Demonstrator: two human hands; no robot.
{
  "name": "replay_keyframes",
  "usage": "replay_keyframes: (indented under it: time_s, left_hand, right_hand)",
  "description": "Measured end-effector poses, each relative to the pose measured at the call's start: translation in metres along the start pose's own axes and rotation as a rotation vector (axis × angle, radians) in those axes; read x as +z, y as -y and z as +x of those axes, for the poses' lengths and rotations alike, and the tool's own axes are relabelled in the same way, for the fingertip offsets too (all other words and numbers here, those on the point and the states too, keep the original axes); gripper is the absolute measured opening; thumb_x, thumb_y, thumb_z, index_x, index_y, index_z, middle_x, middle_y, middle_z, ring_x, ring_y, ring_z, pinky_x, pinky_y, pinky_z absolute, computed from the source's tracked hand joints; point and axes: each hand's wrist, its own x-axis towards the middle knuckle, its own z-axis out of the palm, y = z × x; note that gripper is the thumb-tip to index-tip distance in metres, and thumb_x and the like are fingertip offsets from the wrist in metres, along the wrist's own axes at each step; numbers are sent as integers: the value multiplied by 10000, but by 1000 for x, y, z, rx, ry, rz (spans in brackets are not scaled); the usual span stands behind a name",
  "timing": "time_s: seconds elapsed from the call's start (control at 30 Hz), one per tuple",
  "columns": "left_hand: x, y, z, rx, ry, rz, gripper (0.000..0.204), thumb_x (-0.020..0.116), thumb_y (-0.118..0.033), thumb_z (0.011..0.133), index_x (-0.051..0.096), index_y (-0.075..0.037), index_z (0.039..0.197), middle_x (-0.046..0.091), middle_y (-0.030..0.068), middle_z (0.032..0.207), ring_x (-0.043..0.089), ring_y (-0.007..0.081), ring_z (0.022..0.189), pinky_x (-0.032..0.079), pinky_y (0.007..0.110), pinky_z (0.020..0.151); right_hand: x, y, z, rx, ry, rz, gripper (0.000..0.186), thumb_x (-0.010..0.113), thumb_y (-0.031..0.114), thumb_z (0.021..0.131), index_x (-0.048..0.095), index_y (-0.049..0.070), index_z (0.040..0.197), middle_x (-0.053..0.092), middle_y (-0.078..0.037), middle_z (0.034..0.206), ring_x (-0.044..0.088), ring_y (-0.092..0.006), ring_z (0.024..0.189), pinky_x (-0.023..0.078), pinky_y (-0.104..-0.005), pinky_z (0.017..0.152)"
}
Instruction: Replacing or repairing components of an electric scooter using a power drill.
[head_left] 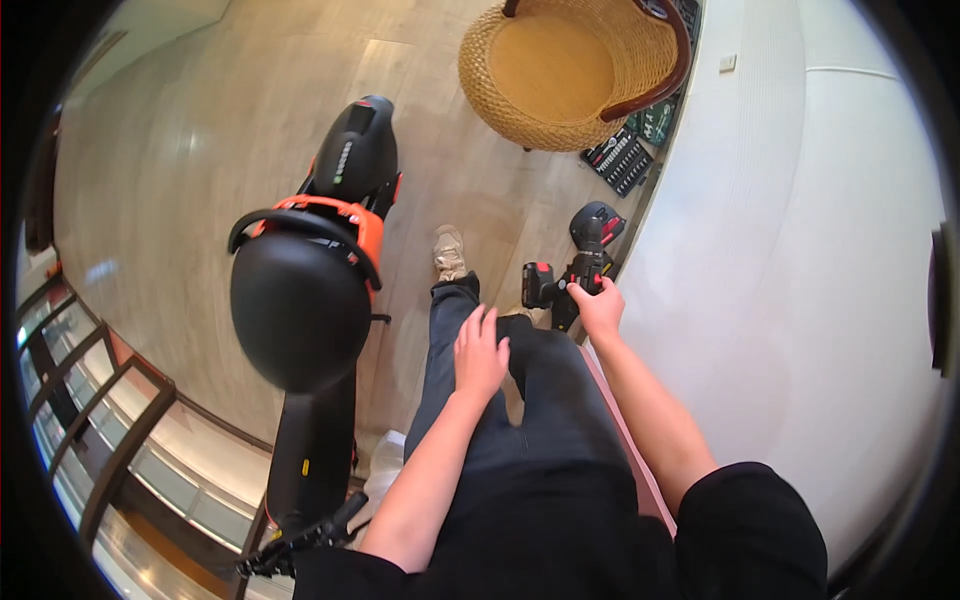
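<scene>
My right hand grips a black cordless drill with red details and a battery pack, held beside the white wall at my right. My left hand holds nothing; its fingers are loosely apart over my thigh, left of the drill. A black-and-red object lies on the floor just beyond the drill, partly hidden by it. A black and orange vehicle, like an electric scooter, stands at my left with its padded seat nearest my left hand.
A wicker armchair stands ahead, with an open socket set and a green case beside it along the white wall. Dark-framed railings or windows run at lower left. My shoe rests on the wood floor.
</scene>
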Motion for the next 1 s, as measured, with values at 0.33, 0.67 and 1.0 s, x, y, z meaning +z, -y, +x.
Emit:
replay_keyframes:
  time_s: [0.33,0.67,1.0]
  left_hand:
    - [-187,-133,-120,247,-463,-174,956,813,-137,712,311,-40,1520,378,197,1488,404,354,1364,339,588,1090]
    - [-231,-155,-369,-133,-903,-44,953,827,-190,717,325,-45,1513,576,115,1258,555,285,1163,313,521,1119]
    - [-137,-113,-512,-445,-1061,-103,1159,829,-176,680,96,81,1541,638,149,925,650,306,872,458,393,917]
  right_hand:
    - [-125,207,-222,-733,461,98,331,793,128,733,653,-48,977,697,-82,812,617,-107,741,510,-280,694]
    - [-200,240,-427,-904,1263,-109,356,786,59,740,630,-45,1042,686,-38,873,611,-66,780,498,-232,703]
    - [-158,143,-545,-1270,1589,-486,641,865,323,745,577,-57,1174,693,-163,910,690,-226,838,526,-336,758]
